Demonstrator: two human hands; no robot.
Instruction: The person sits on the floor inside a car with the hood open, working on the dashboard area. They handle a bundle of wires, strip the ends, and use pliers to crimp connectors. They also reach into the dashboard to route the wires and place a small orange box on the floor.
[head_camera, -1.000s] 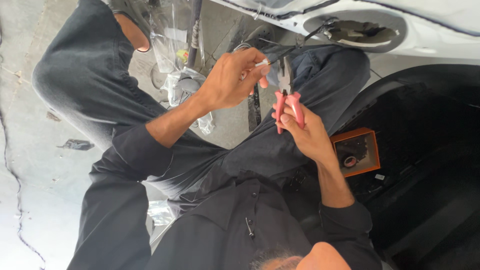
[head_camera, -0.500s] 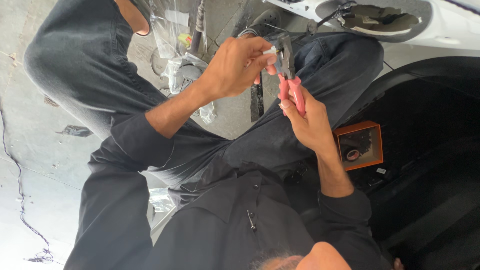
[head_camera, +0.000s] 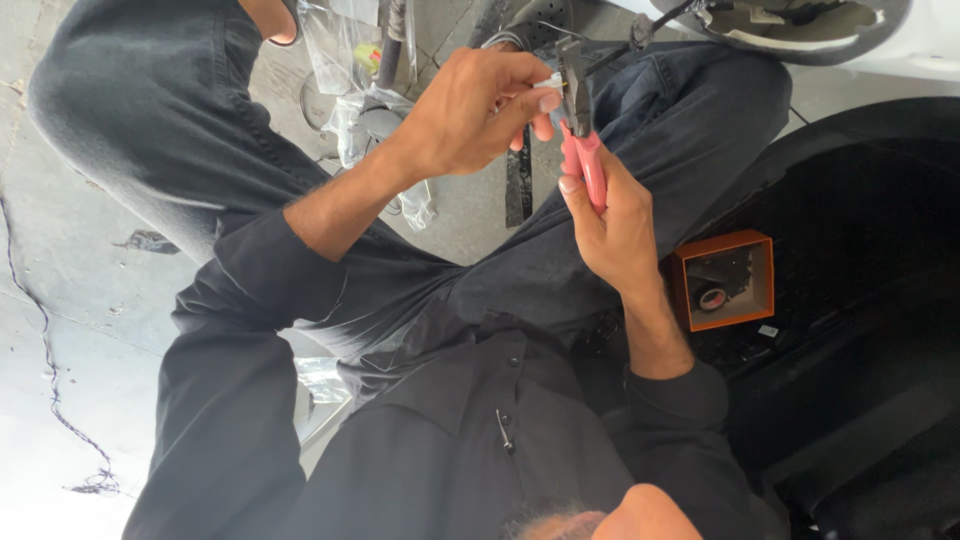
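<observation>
My left hand (head_camera: 480, 110) pinches a small white connector (head_camera: 548, 82) between thumb and fingers, above my bent legs in dark trousers. My right hand (head_camera: 612, 225) grips the pink handles of a pair of pliers (head_camera: 582, 160). The dark jaws of the pliers point up and meet the connector right beside my left fingertips. A thin black wire (head_camera: 640, 40) runs from the connector up to the right, toward an opening in a white car body panel (head_camera: 800, 30).
An open orange box (head_camera: 722, 280) with small parts sits on a black surface at the right. Clear plastic bags (head_camera: 370, 110) and a black strip (head_camera: 518, 190) lie on the concrete floor between my legs. A crack runs down the floor at the left.
Both hands have shifted up in the view and closer together. The pliers, held apart from the connector a second ago, now have their jaws at it.
</observation>
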